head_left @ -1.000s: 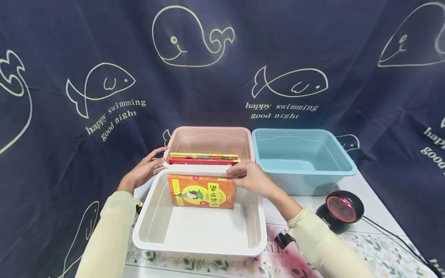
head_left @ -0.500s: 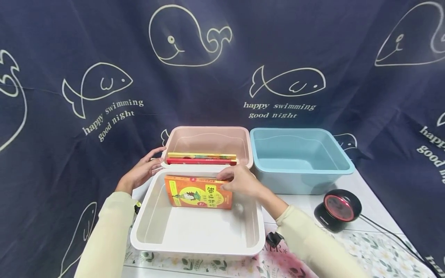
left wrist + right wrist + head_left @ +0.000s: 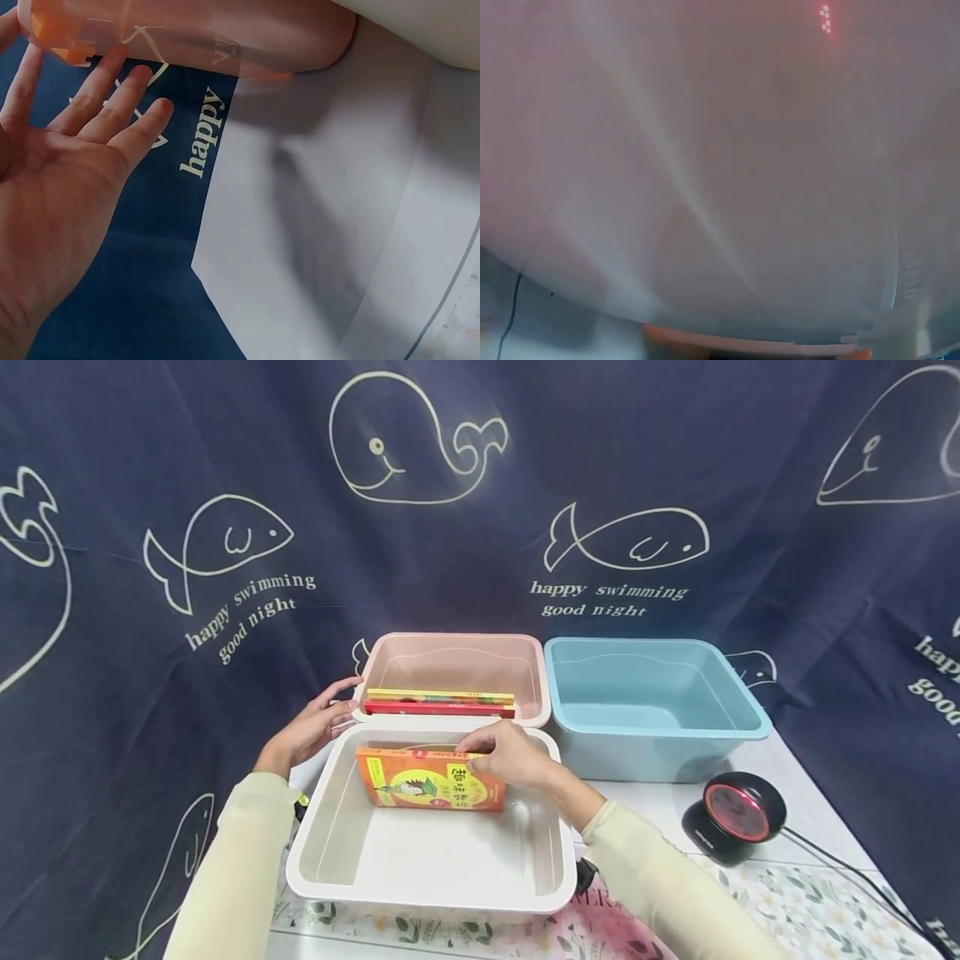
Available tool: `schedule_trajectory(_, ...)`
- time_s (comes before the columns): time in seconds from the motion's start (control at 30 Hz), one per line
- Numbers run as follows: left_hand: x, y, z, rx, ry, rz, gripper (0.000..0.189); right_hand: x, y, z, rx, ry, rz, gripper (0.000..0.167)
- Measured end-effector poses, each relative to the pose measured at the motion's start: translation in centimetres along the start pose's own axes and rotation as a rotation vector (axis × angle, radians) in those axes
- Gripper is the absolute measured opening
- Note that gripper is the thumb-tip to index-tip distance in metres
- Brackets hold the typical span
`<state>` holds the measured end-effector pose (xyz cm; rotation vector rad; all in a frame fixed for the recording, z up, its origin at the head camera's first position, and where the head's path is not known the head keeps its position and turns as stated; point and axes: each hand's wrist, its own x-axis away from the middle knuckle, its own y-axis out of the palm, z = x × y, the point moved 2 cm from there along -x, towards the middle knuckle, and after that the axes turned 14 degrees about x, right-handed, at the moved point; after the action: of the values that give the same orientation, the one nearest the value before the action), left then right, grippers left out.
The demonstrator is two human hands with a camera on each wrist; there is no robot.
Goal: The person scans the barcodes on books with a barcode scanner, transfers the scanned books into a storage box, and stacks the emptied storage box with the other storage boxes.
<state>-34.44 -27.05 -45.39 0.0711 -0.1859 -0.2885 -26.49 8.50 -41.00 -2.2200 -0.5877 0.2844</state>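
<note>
An orange book (image 3: 431,781) with a yellow circle on its cover stands on its long edge in the white bin (image 3: 322,827), its top tilted towards me. The thumb and fingers of my right hand (image 3: 513,753) pinch its top edge near the right end. My left hand (image 3: 311,735) rests at the left rim of the pink bin (image 3: 457,660), fingers fairly straight. In the left wrist view, the spread left fingers (image 3: 101,97) lie against the pink bin's outer wall. A pale, blurred bin wall fills most of the right wrist view, where the right hand is not clearly seen.
A yellow-edged book (image 3: 442,697) and a red book (image 3: 438,708) stand in the pink bin, by its front wall. The blue bin (image 3: 750,718) sits to its right. A black lamp-like device (image 3: 738,810) with a cable stands at the right.
My right hand has moved left and closer along the orange book's top edge, and the book's top has tipped towards me. The left hand has stayed in place.
</note>
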Motion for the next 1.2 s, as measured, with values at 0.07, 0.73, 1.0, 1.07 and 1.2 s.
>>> schedule_trajectory(0.07,-0.1,0.1,0.0,0.003,-0.002,-0.009,0.061,0.0,0.0,0.0,0.015,-0.016,0.000,0.025)
schedule_trajectory(0.73,0.0,-0.1,0.0,-0.007,-0.012,0.004,0.059,2.2,-3.9,-2.0,-0.066,-0.015,0.086,0.020)
schedule_trajectory(1.0,0.2,-0.1,0.0,0.049,0.018,-0.011,0.056,3.6,-7.4,-3.2,-0.153,0.038,0.131,0.022)
schedule_trajectory(1.07,0.3,0.0,0.0,0.061,0.027,-0.024,0.056,4.0,-8.3,-3.3,-0.151,0.037,0.152,0.022)
schedule_trajectory(1.2,0.4,0.1,0.1,0.054,0.032,-0.031,0.056,4.8,-10.4,-3.6,-0.154,0.034,0.204,0.022)
